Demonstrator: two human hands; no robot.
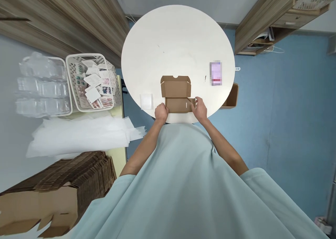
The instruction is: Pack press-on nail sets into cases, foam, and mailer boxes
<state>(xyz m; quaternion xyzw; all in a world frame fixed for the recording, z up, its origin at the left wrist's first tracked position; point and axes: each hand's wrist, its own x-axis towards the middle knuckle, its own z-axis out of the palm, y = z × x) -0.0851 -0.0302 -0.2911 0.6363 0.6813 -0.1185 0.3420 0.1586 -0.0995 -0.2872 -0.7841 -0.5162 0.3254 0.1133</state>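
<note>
A small brown cardboard box (175, 88) lies on the white round table near its front edge, its notched lid raised at the far side. My left hand (161, 113) is closed on the box's left wall, thumb near the corner. At the right end, my right hand (200, 109) pinches the side flap between thumb and fingers. A slit shows in the cardboard beside that hand. To the left of the box rests a white square packet (146, 101). A blurred pinkish rectangular item (216, 73) lies farther right on the table.
On my left, a white basket (90, 83) holds several cards and packets, beside clear plastic trays (43, 85). White sheets (81, 135) and stacked flat cardboard (91, 172) lie nearer me. A brown bin (232, 97) stands past the right edge of the round table (178, 39).
</note>
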